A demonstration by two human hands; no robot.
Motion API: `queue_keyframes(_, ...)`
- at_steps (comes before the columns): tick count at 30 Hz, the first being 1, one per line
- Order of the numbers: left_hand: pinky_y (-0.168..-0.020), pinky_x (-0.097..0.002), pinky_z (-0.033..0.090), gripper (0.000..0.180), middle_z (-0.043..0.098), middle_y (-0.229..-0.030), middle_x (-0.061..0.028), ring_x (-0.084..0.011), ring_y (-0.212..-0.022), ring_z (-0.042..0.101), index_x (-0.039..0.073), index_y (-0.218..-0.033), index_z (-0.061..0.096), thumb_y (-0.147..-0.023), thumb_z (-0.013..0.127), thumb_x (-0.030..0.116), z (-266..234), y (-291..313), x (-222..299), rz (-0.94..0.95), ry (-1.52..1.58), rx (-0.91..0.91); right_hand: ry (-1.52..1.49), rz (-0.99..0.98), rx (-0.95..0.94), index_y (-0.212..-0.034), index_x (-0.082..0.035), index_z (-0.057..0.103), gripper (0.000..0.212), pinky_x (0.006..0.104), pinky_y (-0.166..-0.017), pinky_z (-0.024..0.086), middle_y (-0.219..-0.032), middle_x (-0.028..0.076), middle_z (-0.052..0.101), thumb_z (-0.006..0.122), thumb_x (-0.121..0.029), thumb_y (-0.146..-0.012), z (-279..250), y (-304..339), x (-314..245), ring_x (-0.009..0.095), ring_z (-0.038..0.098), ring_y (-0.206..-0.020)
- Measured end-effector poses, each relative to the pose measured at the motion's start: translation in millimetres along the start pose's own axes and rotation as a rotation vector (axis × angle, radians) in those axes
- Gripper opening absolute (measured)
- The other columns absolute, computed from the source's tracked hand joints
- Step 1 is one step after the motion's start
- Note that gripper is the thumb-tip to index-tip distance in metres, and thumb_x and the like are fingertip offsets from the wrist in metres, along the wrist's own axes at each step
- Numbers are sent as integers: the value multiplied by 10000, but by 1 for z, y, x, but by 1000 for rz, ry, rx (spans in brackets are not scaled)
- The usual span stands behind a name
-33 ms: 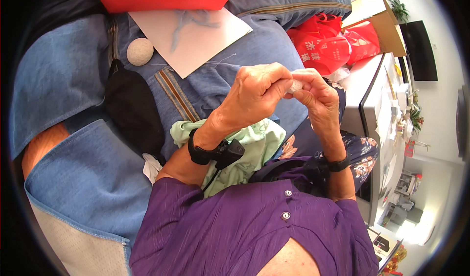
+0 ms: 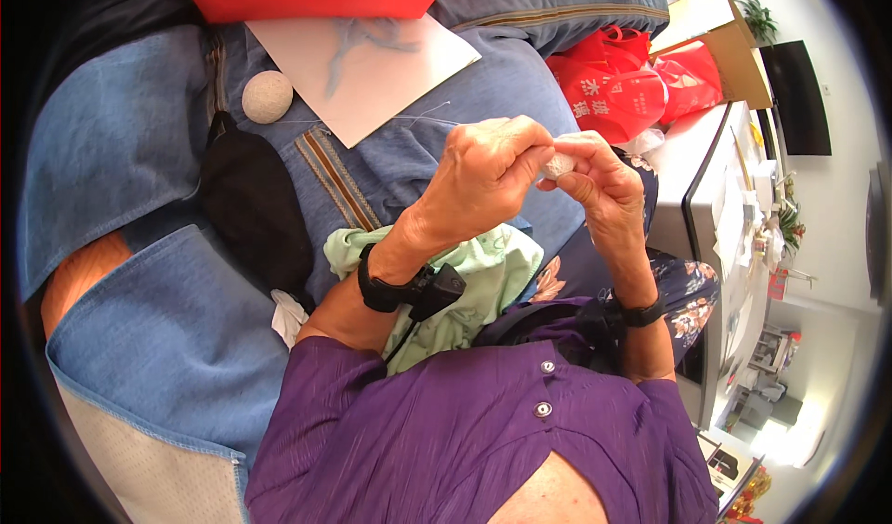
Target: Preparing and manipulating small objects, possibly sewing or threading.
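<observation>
Between the two hands, at their far ends, sits a small white wad (image 2: 560, 164), right of the left hand (image 2: 488, 171) and left of the right hand (image 2: 613, 188). The right hand's thumb and fingers pinch it; the left's thumb and forefinger are pressed together at its left side, though whether they grip a strand I cannot tell. It looks roundish, so no long axis can be made out. A larger white ball (image 2: 267, 97) rests on the blue cloth (image 2: 502, 69), far and left, well apart, nearer the left hand; a thin thread (image 2: 395, 119) lies between.
</observation>
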State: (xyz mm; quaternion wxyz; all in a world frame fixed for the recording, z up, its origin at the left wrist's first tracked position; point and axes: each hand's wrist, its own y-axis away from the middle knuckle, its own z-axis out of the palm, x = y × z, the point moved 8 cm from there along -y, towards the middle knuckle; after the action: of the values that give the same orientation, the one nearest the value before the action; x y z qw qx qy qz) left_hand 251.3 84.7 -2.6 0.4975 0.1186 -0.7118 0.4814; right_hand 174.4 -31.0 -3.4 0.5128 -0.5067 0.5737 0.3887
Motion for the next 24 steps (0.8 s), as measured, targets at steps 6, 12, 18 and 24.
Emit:
queue_keyframes(6,-507,-249,457,42,618,-668,-85,-124,-560,590,-19,-835,628,-815,599,-43,-5,1,-12,-126,22,58,-305,70,-14,-1194,42,536,366,310,-781,557,-1057,97,584,641,-66,-861,8,2,-3,156,617,-906)
queue_keyframes(12,-531,-270,469,45,631,-689,-105,-172,-585,615,-18,-839,640,-795,630,-27,4,3,-11,-109,-12,-8,-456,51,-42,-1165,63,540,405,322,-740,556,-968,99,626,669,-162,-854,9,-2,-8,170,636,-829)
queue_keyframes(18,-568,-349,463,80,622,-713,-140,-285,-639,594,2,-840,652,-762,669,9,11,3,1,52,-188,-72,-374,41,74,-1120,45,562,361,275,-768,521,-934,83,636,676,-174,-856,-7,-8,-2,154,634,-805)
queue_keyframes(24,-549,-359,452,93,603,-692,-109,-266,-622,574,-1,-806,626,-741,686,25,21,7,10,145,-209,-201,-174,94,272,-1112,20,541,304,263,-789,515,-961,86,626,664,-102,-862,-12,-8,3,151,633,-843)
